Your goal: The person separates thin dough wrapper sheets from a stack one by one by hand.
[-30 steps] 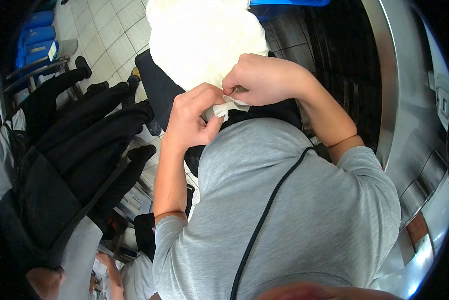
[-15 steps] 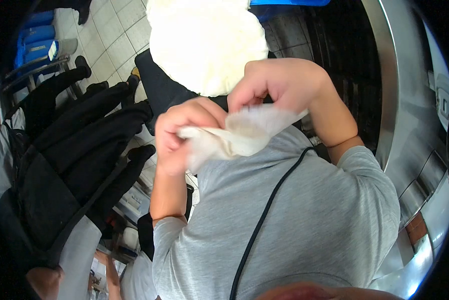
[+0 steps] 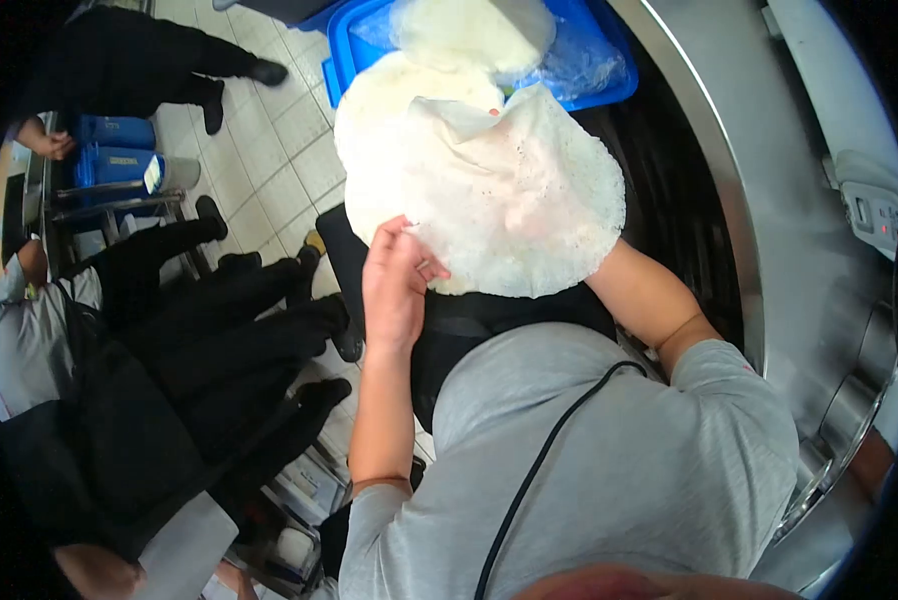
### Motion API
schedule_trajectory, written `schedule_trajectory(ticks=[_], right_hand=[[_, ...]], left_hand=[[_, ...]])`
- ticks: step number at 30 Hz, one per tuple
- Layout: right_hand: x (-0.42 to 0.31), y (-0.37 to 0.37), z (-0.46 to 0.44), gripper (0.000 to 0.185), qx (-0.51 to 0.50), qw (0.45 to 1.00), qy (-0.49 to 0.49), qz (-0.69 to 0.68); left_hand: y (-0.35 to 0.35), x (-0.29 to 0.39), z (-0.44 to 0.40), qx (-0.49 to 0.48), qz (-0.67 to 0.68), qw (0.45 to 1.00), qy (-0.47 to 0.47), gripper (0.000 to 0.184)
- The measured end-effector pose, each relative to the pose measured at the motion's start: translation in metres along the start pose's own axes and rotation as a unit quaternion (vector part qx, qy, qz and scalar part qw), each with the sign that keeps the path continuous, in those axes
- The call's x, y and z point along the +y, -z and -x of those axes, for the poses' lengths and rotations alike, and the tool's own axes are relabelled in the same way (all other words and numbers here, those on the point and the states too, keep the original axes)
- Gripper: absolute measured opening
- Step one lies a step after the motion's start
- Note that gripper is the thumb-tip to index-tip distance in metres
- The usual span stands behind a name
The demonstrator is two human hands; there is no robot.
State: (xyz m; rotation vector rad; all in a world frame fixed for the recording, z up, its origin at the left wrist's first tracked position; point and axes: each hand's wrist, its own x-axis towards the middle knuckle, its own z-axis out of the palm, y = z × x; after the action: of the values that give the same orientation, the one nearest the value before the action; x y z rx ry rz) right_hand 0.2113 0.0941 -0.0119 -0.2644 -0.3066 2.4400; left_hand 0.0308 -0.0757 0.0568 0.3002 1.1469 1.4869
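Note:
A thin, translucent round dough sheet (image 3: pixel 529 220) is spread out between my hands, its upper edge folded and puckered. My left hand (image 3: pixel 397 280) has its fingertips closed at the sheet's left edge. My right hand (image 3: pixel 494 112) is mostly hidden beneath the sheet; its shape shows through faintly, and one fingertip appears at the folded upper edge. Below the sheet lies a stack of pale round dough sheets (image 3: pixel 374 130), partly covered by it. Dark cloth is visible around the stack's lower side.
Beyond the stack is a blue tray (image 3: pixel 624 85) with clear plastic and another pale round sheet (image 3: pixel 474 35). A steel counter (image 3: pixel 739 130) runs along the right. Several people in dark clothes stand at left on the tiled floor (image 3: pixel 274 130), near blue bins (image 3: pixel 119 165).
The dough sheet, bunched and blurred between my hands before, is now spread out flat. Both hands have moved forward over the stack, the right one under the sheet. More of the blue tray shows.

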Motion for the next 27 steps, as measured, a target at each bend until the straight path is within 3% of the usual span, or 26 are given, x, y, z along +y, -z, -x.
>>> schedule_trajectory(ticks=[3,7,12,14,22,27], right_hand=[[-0.002,0.005,-0.007,0.045,0.006,1.000,0.017,-0.002],[0.006,0.013,-0.012,0.049,0.020,0.999,0.023,-0.014],[0.018,0.018,-0.007,0.055,0.045,0.998,0.032,-0.031],[-0.001,0.017,-0.023,0.057,0.040,0.998,0.049,-0.023],[-0.133,0.007,-0.170,0.066,0.000,0.990,0.138,-0.005],[-0.140,0.048,-0.227,0.071,0.036,0.992,0.111,-0.039]], left_hand=[[-0.014,-0.003,-0.004,-0.008,-0.072,0.997,-0.032,0.016],[-0.022,0.002,-0.018,0.051,0.010,0.998,-0.018,0.012],[0.013,-0.008,-0.010,0.031,-0.032,0.998,0.047,0.016],[0.022,-0.007,-0.012,-0.001,-0.032,0.998,0.056,0.018],[0.017,0.003,-0.022,0.039,-0.233,0.969,-0.076,0.027],[0.015,-0.001,-0.020,0.023,-0.241,0.969,-0.051,0.025]])
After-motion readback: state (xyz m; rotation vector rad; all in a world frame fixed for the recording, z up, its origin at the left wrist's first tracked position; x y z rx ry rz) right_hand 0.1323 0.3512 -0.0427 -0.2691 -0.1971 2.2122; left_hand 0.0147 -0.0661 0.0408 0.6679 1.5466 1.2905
